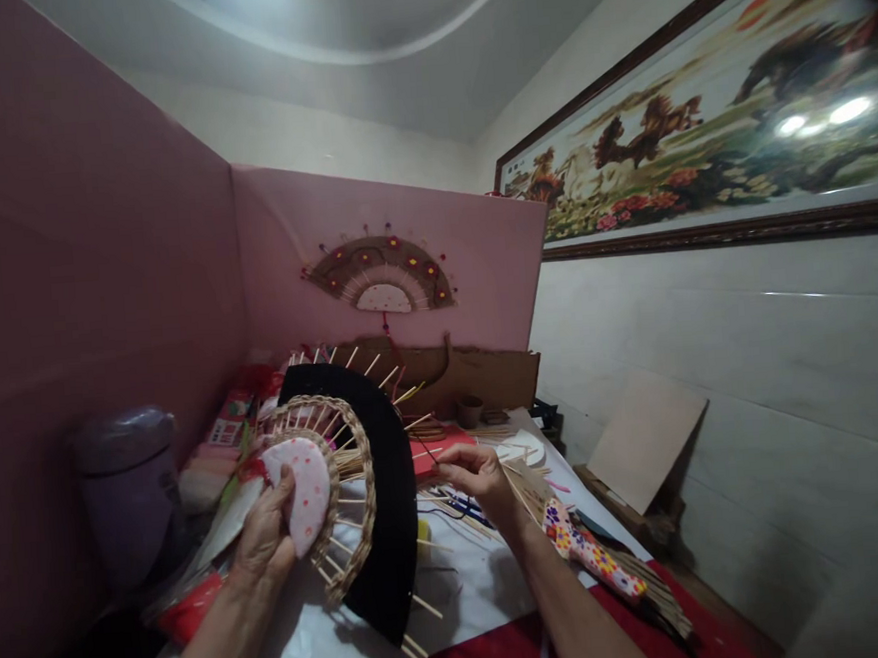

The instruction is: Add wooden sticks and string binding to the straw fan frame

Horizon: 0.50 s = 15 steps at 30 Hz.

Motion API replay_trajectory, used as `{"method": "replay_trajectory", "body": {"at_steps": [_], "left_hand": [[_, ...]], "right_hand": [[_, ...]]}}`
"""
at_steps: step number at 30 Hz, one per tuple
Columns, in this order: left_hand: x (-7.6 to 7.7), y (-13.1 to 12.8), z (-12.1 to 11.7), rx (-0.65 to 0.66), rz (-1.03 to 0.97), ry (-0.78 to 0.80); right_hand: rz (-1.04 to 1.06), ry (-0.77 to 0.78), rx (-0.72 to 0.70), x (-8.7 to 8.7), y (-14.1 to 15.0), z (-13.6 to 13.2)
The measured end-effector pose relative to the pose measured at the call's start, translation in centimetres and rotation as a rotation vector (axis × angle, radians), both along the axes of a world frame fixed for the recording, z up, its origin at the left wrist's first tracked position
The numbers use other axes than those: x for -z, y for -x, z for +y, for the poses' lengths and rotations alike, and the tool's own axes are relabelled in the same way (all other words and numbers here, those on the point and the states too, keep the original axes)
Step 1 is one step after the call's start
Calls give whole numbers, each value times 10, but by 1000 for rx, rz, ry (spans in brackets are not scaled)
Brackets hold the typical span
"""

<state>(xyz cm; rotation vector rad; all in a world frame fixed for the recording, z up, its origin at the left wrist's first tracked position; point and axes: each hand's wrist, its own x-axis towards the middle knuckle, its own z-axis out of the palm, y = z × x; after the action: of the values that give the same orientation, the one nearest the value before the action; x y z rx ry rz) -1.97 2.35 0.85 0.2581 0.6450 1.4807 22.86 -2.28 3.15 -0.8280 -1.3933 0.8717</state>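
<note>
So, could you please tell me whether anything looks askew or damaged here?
Nothing looks clearly damaged. On the fan in the left hand, sticks jut unevenly past the black band, and a board leans aslant by the right wall.

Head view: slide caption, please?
Left hand holds a black-banded fan; right hand pinches a dark strand beside it; decorated fan against pink panel behind.

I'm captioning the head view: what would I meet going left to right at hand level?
Lidded container, left hand, red-dotted white panel, outer woven braid, black fan band, right hand, leaning board.
</note>
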Motion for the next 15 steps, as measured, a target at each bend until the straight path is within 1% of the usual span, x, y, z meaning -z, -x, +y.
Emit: {"method": "replay_trajectory", "body": {"at_steps": [3,7,10,13,15], "left_hand": [[2,-1,1,-64,56,-42],[5,-1,3,-63,109,-56],[6,-1,4,-64,115,-50],[3,-1,3,-77,72,-47],[0,-2,2,-93,51,-72]], "right_hand": [[-46,21,-47,8,4,6],[-41,42,-54,18,9,13],[-41,68,-65,20,9,14],[-58,49,-67,21,8,13],[-76,36,-69,21,8,13]]}}
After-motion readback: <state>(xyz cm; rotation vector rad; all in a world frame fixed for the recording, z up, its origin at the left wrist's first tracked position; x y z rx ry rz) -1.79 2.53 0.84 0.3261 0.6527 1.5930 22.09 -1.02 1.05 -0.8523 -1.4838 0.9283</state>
